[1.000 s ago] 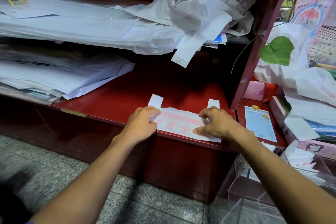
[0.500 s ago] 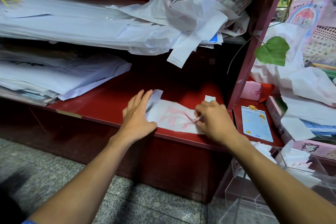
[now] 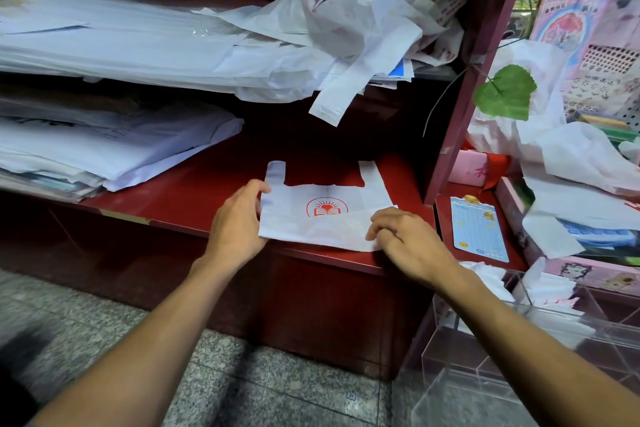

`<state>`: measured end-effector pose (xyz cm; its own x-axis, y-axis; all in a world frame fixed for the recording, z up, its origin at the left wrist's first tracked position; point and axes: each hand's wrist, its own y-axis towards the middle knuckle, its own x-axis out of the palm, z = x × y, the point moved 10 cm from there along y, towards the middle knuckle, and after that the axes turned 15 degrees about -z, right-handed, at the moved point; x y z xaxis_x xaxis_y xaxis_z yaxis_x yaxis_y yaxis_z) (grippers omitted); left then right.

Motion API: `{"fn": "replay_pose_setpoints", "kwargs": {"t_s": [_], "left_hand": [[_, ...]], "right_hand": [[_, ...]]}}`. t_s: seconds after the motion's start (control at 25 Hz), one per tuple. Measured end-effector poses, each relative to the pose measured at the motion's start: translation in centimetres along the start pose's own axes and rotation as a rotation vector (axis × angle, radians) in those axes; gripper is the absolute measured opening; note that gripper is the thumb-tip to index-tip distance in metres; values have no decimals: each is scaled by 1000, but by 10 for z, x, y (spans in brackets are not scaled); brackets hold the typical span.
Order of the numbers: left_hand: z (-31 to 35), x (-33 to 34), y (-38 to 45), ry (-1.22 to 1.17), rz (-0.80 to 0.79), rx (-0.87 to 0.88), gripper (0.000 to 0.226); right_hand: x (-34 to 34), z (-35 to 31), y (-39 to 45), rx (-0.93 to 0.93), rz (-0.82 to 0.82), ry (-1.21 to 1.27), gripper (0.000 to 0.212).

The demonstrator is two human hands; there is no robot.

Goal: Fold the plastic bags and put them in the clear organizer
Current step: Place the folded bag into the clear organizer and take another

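Nearest, at the lower right, stands the clear acrylic organizer with divided compartments (image 3: 519, 350). Crumpled white plastic (image 3: 550, 291) shows in or just behind its far compartments; whether these are folded bags already stowed cannot be told. The near compartments look bare.

Beyond it, on the front edge of the dark red wooden shelf (image 3: 166, 204), lies the thin white plastic bag printed with a red book-and-sun emblem (image 3: 322, 218). It lies fairly flat, its two handles pointing to the far side, its near edge lapped over in a first fold. The left hand (image 3: 237, 225) rests on the bag's left edge, fingers loosely curved, the thumb reaching toward the left handle. The right hand (image 3: 403, 236) presses on the bag's near right corner with curled fingers; whether it pinches the layer or merely pins it down cannot be told. The hands are apart, one on each side of the bag.

This bag appears to be at an early fold, with more folds and the move to the organizer left.

Farther back, a loose heap of crumpled white plastic bags (image 3: 363, 28) lies on the upper shelf, so by the look of it most of the task remains.
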<state>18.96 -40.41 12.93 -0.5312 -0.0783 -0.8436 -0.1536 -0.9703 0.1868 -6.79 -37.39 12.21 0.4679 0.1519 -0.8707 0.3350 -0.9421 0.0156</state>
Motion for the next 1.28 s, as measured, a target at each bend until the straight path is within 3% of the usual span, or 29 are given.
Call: {"fn": "replay_pose_setpoints", "kwargs": {"t_s": [0.08,0.12,0.24,0.36,0.4,0.48,0.56,0.68,0.76,0.88,1.0,1.04,1.2,1.28], "left_hand": [[-15,15,1,-136,-171,-57,52],[-19,18,0,-167,-209,-76,52],[-30,6,-6,-278,-113,-100,49],[-29,1,-11,-321,-81,-63,9],[-27,8,-11,-322,-149,-55,13],[-32,29,-13,-272,-298,-96,48],[-36,34,-12,-214,-313,-161,67],[-34,34,-10,-274,-275,-196,66],[-24,25,-8,-396,-163,-164,57],[-15,17,-6,-710,-74,-202,68],[-13,37,-6,-1021,-190,-335,78],[-17,43,-7,-1089,-206,-371,79],[-35,44,-6,-1052,-161,-399,61],[-34,31,-3,-876,-119,-318,55]], "right_hand": [[-9,8,-2,32,84,56,29],[-9,12,-1,76,72,12,37],[5,26,0,249,-102,-77,79],[4,32,2,288,-121,46,83],[2,33,2,300,-111,60,79],[-6,31,0,338,-67,-72,63],[-11,27,1,358,-39,-239,49],[-5,31,6,393,-125,-173,72],[-3,32,10,410,-160,-160,83],[-3,28,17,319,-128,-41,64],[-4,28,19,247,-12,108,15],[-7,29,18,234,41,139,10],[-30,16,10,9,274,296,18],[-36,4,6,-145,252,446,29]]}}
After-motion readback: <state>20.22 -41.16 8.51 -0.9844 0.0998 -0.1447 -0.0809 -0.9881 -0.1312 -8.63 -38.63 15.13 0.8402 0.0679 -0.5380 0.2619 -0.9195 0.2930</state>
